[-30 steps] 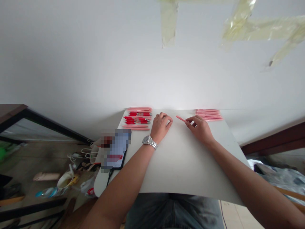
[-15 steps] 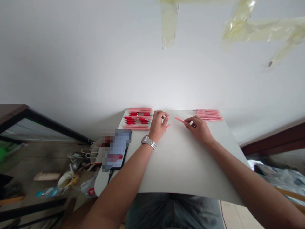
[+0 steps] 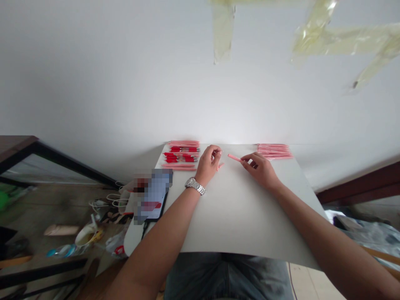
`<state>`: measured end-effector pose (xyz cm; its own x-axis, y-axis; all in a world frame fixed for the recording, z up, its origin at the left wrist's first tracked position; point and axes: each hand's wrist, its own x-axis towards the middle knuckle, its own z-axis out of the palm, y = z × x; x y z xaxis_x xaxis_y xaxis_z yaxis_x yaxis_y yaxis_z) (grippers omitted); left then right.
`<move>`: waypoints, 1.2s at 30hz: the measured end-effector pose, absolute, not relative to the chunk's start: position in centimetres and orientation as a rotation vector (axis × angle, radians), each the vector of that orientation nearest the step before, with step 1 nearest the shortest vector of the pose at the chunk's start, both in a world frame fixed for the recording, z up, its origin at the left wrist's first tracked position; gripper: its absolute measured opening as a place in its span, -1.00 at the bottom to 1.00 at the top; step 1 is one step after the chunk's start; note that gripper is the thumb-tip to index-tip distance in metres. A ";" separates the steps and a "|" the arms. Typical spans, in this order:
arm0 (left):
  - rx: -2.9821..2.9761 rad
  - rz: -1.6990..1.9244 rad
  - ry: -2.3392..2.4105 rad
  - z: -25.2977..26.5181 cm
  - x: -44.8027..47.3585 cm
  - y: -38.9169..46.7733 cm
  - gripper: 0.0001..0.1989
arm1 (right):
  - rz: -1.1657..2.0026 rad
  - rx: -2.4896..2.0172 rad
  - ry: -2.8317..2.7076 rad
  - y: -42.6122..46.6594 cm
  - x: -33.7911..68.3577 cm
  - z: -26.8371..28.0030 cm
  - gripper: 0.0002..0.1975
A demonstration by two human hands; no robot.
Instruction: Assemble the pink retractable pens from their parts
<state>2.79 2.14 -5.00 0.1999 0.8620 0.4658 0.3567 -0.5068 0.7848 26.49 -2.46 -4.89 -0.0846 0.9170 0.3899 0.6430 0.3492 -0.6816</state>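
My left hand [image 3: 211, 160], with a metal watch on the wrist, is pinched above the table's far part; a tiny pale tip shows at its fingertips, too small to name. Beneath it a short pink pen piece [image 3: 221, 166] lies on the table, partly hidden by the hand. Between thumb and fingers my right hand [image 3: 256, 166] grips a pink pen barrel [image 3: 233, 157], its free end pointing left toward the left hand. A small gap separates the barrel from the left fingertips.
Pink pens [image 3: 179, 167] and red pens [image 3: 184, 158] lie in rows at the table's far left. A stack of pink pens [image 3: 275, 151] sits at the far right. A phone [image 3: 156, 196] with a cable rests on the left edge. The wall [image 3: 200, 83] borders the table's back.
The pink barrel in my right hand has shifted very slightly left and down. My left hand stays almost where it was, still pinched.
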 end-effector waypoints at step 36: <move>1.941 1.234 1.028 -4.5 3.0 1.7 -0.82 | 0.416 -1.374 -1.833 -2.5 26.7 -5.0 -0.72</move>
